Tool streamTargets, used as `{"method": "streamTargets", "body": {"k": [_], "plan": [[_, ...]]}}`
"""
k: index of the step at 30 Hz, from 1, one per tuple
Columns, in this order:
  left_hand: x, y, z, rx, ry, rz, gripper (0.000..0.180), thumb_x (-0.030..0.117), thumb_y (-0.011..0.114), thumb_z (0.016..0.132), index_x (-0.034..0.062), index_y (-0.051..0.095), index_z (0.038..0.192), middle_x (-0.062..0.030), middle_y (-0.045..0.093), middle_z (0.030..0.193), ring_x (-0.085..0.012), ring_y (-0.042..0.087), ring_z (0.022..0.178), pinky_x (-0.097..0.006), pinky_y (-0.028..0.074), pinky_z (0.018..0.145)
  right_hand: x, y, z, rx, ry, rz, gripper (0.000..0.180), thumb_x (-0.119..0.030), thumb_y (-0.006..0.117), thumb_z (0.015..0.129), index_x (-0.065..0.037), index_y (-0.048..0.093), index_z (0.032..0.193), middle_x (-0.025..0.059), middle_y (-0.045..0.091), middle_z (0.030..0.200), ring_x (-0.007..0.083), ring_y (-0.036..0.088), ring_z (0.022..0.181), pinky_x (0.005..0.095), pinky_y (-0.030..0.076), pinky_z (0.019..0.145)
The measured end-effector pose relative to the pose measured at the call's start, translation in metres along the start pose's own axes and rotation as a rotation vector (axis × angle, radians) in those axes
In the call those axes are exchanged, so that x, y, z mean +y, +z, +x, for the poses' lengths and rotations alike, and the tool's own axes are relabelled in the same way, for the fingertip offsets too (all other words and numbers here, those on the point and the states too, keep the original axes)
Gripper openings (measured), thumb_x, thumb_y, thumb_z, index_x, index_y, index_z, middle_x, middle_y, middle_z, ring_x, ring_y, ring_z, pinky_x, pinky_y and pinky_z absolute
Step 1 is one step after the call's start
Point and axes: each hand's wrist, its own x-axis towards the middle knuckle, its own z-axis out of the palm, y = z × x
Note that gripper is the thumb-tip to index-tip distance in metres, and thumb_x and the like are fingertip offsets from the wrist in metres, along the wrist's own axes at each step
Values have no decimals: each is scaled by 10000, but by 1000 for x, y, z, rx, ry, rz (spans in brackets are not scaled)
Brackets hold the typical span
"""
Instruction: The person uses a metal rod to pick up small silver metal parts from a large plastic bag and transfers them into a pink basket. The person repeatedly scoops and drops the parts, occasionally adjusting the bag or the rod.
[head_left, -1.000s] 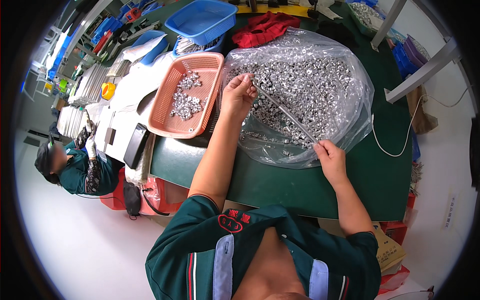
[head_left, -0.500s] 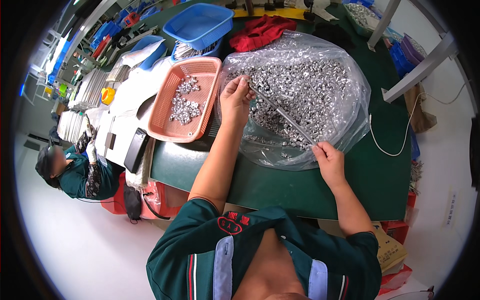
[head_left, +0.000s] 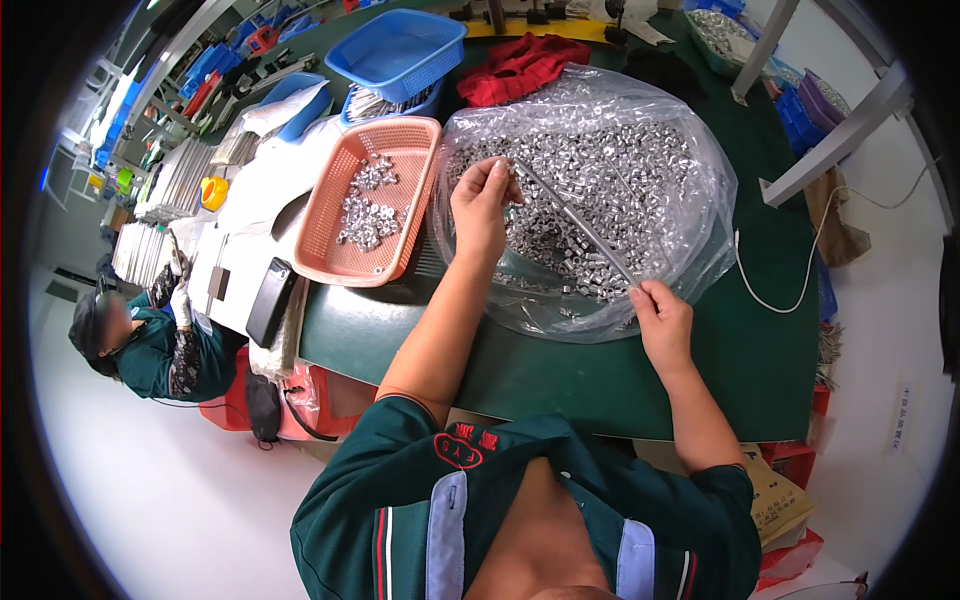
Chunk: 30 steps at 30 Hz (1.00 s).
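Free to pass over the near strip of the green tabletop (head_left: 560, 385) between the two forearms, and at its front right, short of the looping white cable (head_left: 765, 300). Hemmed in at left by the salmon-pink mesh basket (head_left: 428, 160), at the back by the red cloth (head_left: 520, 70) and upper blue basket (head_left: 390, 45), and at right by the slanting grey metal leg (head_left: 835, 145). Partly barred above the clear plastic bag (head_left: 560, 325) by the metal rod (head_left: 575, 218), slanting from beside the left hand (head_left: 485, 205) to the right hand (head_left: 664, 318).

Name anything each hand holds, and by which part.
The right hand holds a metal rod by its near end; for the left hand, I cannot tell.
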Motion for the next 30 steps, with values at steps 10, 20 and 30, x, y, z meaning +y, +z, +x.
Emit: {"method": "streamTargets", "body": {"k": [10,20,30], "plan": [[0,-27,14,-167,-319,-497,203,198,566,950,5,582,1011,-21,527,752,-93,458,641,-237,393,568,0,1,0,-107,40,23,142,-155,676,856,-18,638,866,71,556,589,126,502,508,280,400,503],[-3,-16,8,-110,-393,-581,188,212,565,950,26,595,960,12,483,701,-92,436,624,-244,394,579,-2,1,-1,-116,36,-4,128,-112,664,858,12,635,878,32,544,593,60,482,557,246,410,528],[2,-12,5,-129,-171,-321,178,171,535,963,10,595,1011,-31,601,815,-100,558,673,-269,489,628,-1,1,-1,-122,34,65,147,-157,673,858,-16,636,871,81,570,597,147,518,504,289,411,508]]}}
